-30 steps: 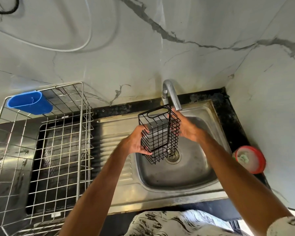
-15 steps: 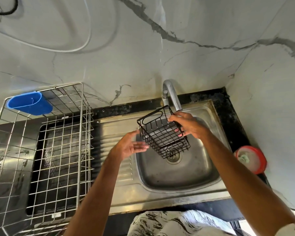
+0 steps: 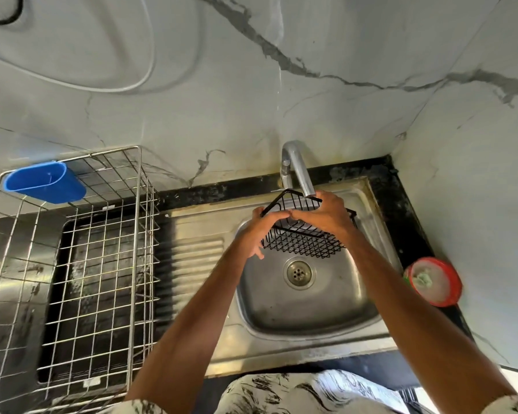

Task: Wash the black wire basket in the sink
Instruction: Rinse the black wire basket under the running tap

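Item: basket, black wire. Half a second before, my right hand alone held it tilted. It had since been levelled, mouth up, and raised toward 12 o'clock, right under the tap, above the sink.

Left hand gripped the 9 o'clock rim, right hand the far rim.

Rinsing seemed next; I saw no water.

Rack and blue cup at 9 o'clock, red tub at 3.

The spout crowded the basket's rim.
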`<state>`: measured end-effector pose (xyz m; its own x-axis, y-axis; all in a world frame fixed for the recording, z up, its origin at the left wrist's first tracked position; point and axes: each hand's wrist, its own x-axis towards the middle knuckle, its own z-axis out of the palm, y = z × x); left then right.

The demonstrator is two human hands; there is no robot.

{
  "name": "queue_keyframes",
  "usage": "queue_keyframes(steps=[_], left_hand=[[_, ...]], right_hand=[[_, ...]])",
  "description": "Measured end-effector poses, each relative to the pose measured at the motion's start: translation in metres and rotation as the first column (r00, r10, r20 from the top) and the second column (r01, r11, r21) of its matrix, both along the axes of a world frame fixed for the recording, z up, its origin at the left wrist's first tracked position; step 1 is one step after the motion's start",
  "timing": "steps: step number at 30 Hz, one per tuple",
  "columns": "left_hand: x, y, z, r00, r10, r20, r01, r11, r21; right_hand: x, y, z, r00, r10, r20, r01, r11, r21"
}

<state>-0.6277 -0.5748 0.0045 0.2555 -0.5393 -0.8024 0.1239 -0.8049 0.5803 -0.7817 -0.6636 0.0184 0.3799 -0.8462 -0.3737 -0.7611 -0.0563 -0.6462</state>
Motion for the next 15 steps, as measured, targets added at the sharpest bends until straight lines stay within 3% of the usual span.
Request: queue_keyframes(steps=[10, 13, 15], left_hand=[[-0.006, -0.010, 0.006, 0.995, -0.080, 0.051, 0.079, 0.996, 0.029], [-0.009, -0.013, 0.010, 0.987, -0.150, 0.051, 0.150, 0.989, 0.013], [-0.005, -0.005, 0.006, 0.987, -0.138, 0.085, 0.138, 0.990, 0.001]], right_hand=[[-0.008, 0.018, 0.002, 0.999, 0.041, 0.000, -0.041, 0.999, -0.026], [-0.004, 0.034, -0.001, 0.989, 0.080, -0.123, -0.095, 0.988, -0.120], [0.003, 0.051, 0.000, 0.980, 0.191, -0.053, -0.198, 0.964, -0.178]])
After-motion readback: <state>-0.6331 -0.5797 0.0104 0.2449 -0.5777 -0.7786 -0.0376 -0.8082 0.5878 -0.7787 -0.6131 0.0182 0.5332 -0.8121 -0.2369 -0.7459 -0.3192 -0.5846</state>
